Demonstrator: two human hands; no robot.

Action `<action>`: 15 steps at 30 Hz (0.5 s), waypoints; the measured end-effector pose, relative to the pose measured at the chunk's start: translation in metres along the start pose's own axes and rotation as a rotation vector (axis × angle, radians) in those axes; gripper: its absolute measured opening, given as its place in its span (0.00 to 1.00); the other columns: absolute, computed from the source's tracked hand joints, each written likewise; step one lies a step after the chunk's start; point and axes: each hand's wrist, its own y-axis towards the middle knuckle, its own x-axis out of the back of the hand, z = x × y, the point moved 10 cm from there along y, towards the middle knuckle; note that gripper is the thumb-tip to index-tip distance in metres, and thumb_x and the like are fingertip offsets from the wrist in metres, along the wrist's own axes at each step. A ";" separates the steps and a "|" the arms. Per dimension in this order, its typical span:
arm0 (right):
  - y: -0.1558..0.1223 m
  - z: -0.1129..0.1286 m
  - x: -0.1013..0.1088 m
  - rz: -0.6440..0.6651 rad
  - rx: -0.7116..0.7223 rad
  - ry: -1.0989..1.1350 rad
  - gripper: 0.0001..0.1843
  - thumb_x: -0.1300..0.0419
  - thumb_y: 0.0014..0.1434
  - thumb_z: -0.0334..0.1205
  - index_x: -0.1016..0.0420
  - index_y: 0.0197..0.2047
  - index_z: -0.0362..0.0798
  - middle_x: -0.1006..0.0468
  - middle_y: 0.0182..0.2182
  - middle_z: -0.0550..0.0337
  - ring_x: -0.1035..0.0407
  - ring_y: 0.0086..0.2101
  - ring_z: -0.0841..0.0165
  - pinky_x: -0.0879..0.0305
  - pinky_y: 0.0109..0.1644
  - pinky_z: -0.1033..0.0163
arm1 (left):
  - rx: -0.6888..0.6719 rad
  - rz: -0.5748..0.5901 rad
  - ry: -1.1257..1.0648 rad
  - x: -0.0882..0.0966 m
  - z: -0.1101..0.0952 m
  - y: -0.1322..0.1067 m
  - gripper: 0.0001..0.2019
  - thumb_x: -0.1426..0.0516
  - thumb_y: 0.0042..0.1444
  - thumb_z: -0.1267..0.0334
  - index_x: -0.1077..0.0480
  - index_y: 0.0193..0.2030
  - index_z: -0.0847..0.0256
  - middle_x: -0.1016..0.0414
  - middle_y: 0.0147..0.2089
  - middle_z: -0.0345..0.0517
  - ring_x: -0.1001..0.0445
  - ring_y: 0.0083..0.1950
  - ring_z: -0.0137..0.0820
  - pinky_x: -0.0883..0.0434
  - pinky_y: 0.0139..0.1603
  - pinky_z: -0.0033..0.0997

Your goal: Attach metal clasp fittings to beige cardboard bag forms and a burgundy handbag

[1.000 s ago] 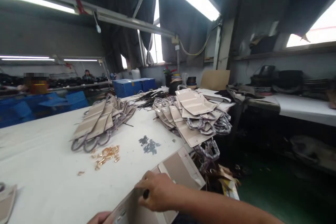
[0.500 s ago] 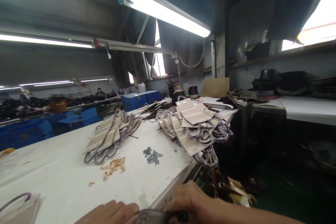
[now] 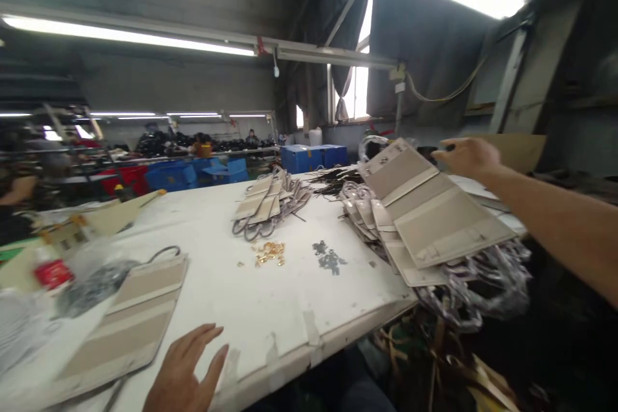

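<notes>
My left hand is low over the table's front edge, fingers apart and nothing in them. To its left lies a beige bag panel with a dark cord handle. My right hand reaches out at the right, just beyond the upper edge of another beige panel with small metal fittings. Its thumb and index finger are apart, with a dark gap between them; I see no panel in its grasp. That panel lies tilted on a pile of similar panels, with plastic-wrapped handles hanging out underneath.
On the white table lie gold fittings, dark metal fittings, a smaller stack of panels and black strips. A clear plastic bag lies left. Blue bins stand behind. A person's arm shows at far left.
My hands, together at the front edge on a dark-edged item, have separated. The right has gone out to the pile, where a panel now lies on top. The view has turned left.
</notes>
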 end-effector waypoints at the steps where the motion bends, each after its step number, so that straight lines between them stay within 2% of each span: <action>1: 0.017 -0.007 -0.005 -0.003 0.028 -0.173 0.21 0.31 0.61 0.47 0.23 0.19 0.47 0.19 0.31 0.46 0.23 0.38 0.60 0.31 0.39 0.50 | 0.038 0.011 0.059 -0.002 0.019 -0.005 0.19 0.47 0.60 0.49 0.20 0.49 0.51 0.17 0.54 0.49 0.24 0.60 0.48 0.29 0.68 0.50; 3: 0.021 -0.019 -0.035 0.095 0.108 -0.361 0.10 0.26 0.55 0.42 0.17 0.25 0.51 0.19 0.31 0.49 0.24 0.38 0.58 0.33 0.42 0.47 | 0.116 0.034 0.222 -0.003 0.058 -0.015 0.23 0.49 0.60 0.49 0.21 0.51 0.58 0.19 0.57 0.56 0.25 0.62 0.49 0.32 0.69 0.50; 4: 0.007 -0.023 -0.057 0.184 0.156 -0.432 0.05 0.24 0.53 0.41 0.15 0.30 0.52 0.18 0.30 0.49 0.25 0.35 0.58 0.34 0.42 0.47 | 0.162 0.055 0.316 -0.003 0.077 -0.019 0.25 0.50 0.60 0.49 0.22 0.54 0.61 0.21 0.60 0.58 0.27 0.64 0.50 0.34 0.70 0.50; 6: -0.049 -0.023 -0.102 0.347 0.237 -0.460 0.05 0.24 0.52 0.37 0.13 0.34 0.50 0.17 0.29 0.47 0.26 0.31 0.60 0.36 0.39 0.50 | 0.240 0.136 0.482 -0.005 0.109 -0.026 0.29 0.51 0.61 0.49 0.26 0.61 0.64 0.26 0.66 0.59 0.32 0.68 0.49 0.38 0.73 0.49; 8: -0.136 -0.014 -0.153 0.591 0.251 -0.351 0.07 0.25 0.53 0.41 0.12 0.34 0.48 0.16 0.31 0.44 0.25 0.30 0.61 0.37 0.37 0.53 | 0.299 0.236 0.583 -0.009 0.134 -0.028 0.31 0.51 0.63 0.51 0.30 0.66 0.67 0.31 0.70 0.60 0.36 0.72 0.48 0.41 0.73 0.48; 9: -0.190 -0.008 -0.181 0.792 0.230 -0.278 0.09 0.27 0.56 0.45 0.12 0.37 0.48 0.16 0.31 0.45 0.25 0.30 0.62 0.35 0.37 0.54 | 0.326 0.286 0.610 -0.011 0.144 -0.027 0.31 0.50 0.64 0.52 0.32 0.68 0.69 0.33 0.71 0.61 0.37 0.72 0.48 0.40 0.73 0.48; 11: -0.295 0.004 -0.223 1.099 0.120 -0.153 0.12 0.31 0.58 0.49 0.11 0.38 0.50 0.14 0.33 0.50 0.23 0.30 0.61 0.32 0.37 0.57 | 0.374 0.376 0.641 -0.015 0.161 -0.024 0.30 0.51 0.66 0.55 0.33 0.68 0.71 0.32 0.71 0.63 0.36 0.71 0.50 0.35 0.68 0.48; 13: -0.385 0.013 -0.252 1.312 -0.008 -0.052 0.13 0.35 0.59 0.49 0.12 0.38 0.50 0.14 0.33 0.55 0.23 0.33 0.63 0.32 0.38 0.62 | 0.379 0.428 0.663 -0.019 0.173 -0.020 0.27 0.52 0.68 0.58 0.32 0.67 0.73 0.29 0.67 0.65 0.32 0.66 0.51 0.30 0.62 0.49; 15: -0.454 0.012 -0.274 1.469 -0.167 0.037 0.14 0.37 0.59 0.46 0.13 0.36 0.48 0.16 0.29 0.57 0.25 0.31 0.65 0.34 0.36 0.65 | 0.333 0.453 0.679 -0.023 0.177 -0.015 0.24 0.52 0.69 0.62 0.30 0.65 0.72 0.25 0.63 0.65 0.28 0.62 0.51 0.28 0.57 0.48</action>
